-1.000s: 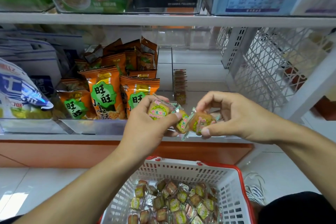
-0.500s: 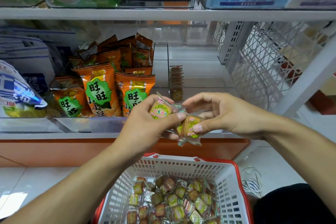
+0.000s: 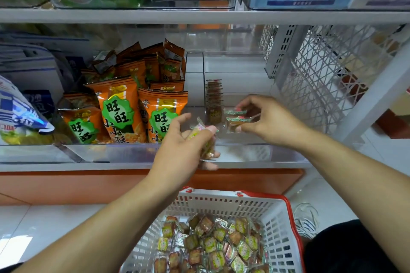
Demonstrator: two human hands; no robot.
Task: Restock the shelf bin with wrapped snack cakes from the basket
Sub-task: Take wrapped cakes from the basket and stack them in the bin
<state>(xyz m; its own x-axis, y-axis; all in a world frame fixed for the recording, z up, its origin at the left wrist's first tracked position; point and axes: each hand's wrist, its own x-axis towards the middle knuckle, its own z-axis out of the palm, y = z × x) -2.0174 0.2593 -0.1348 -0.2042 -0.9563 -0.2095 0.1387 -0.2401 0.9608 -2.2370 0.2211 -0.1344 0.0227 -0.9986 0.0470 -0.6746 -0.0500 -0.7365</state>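
Clear-walled shelf bin (image 3: pixel 244 150) mid-restock: right hand (image 3: pixel 264 117) pinches two wrapped cakes (image 3: pixel 237 117) beside the standing row (image 3: pixel 214 99), to set upright next; left hand (image 3: pixel 186 146) grips another cake (image 3: pixel 203 137) above the basket (image 3: pixel 275 213).

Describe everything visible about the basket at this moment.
The basket is white perforated plastic with a red rim, sitting low in front of the shelf below both arms. It looks rectangular and upright, its near part cut off by the frame. Many small wrapped snack cakes lie loose inside. Neither hand touches it.
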